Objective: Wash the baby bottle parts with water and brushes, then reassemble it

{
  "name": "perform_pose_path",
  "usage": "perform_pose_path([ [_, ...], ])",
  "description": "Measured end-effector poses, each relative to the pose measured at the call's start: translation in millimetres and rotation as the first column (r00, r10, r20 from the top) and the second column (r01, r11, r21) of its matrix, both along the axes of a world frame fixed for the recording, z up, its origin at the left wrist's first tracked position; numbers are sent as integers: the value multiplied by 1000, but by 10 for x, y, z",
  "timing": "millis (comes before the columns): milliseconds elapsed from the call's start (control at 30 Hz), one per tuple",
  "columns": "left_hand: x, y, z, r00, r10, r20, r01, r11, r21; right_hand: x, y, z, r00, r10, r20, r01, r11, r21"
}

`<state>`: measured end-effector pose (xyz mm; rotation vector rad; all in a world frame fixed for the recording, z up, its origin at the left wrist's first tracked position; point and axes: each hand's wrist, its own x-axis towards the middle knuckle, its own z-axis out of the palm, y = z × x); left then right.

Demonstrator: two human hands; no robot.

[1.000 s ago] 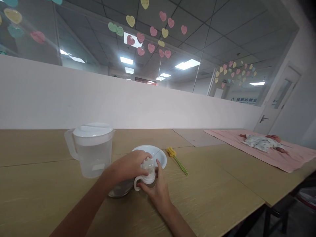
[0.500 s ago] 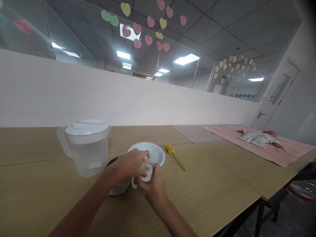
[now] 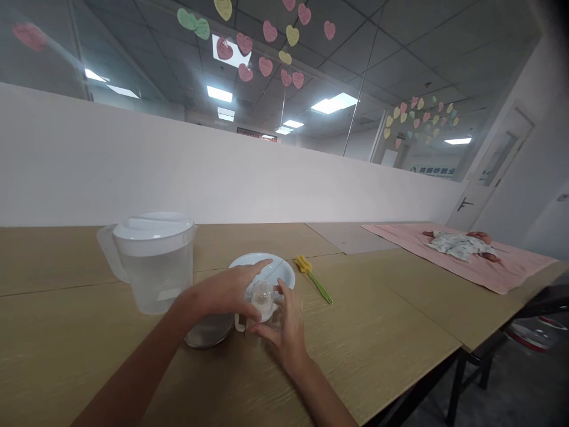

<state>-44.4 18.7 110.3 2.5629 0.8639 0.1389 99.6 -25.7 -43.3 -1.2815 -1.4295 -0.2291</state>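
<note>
A small baby bottle (image 3: 262,298) with a clear domed cap and white handles stands on the wooden table (image 3: 377,332). My right hand (image 3: 284,329) is wrapped round the bottle from the near side, thumb up beside it. My left hand (image 3: 220,292) rests against the left of the cap with its fingers stretched out, the forefinger reaching over a white bowl (image 3: 276,268). A metal bowl (image 3: 208,333) sits partly hidden under my left wrist.
A clear lidded pitcher of water (image 3: 151,267) stands to the left. A yellow-green bottle brush (image 3: 314,277) lies right of the white bowl. Far right, a baby doll (image 3: 457,244) lies on a pink blanket (image 3: 502,273). The table's edge drops off at the right.
My left hand's fingers have loosened from the bottle's cap and stretched out. The right hand stays on the bottle. The view has shifted slightly.
</note>
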Motion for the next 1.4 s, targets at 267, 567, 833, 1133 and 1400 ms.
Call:
perform_pose_path([
  [267,159,7,-36,994,-56,-88,60,998,37,769,124,60,836,-320,-445,330,942,-58],
  [567,-60,65,120,998,4,65,-6,999,31,1717,437,-199,912,-375,165,382,633,-673],
  [833,-138,70,176,996,44,77,-46,999,26,1915,250,-61,955,-170,243,293,675,-677],
  [1133,-187,56,234,991,116,65,-121,990,75,1247,-923,341,898,440,-6,-307,615,-726],
  [1400,-173,34,232,993,115,16,-116,988,98,1869,-724,223,1000,-12,-25,-6,797,-604],
])
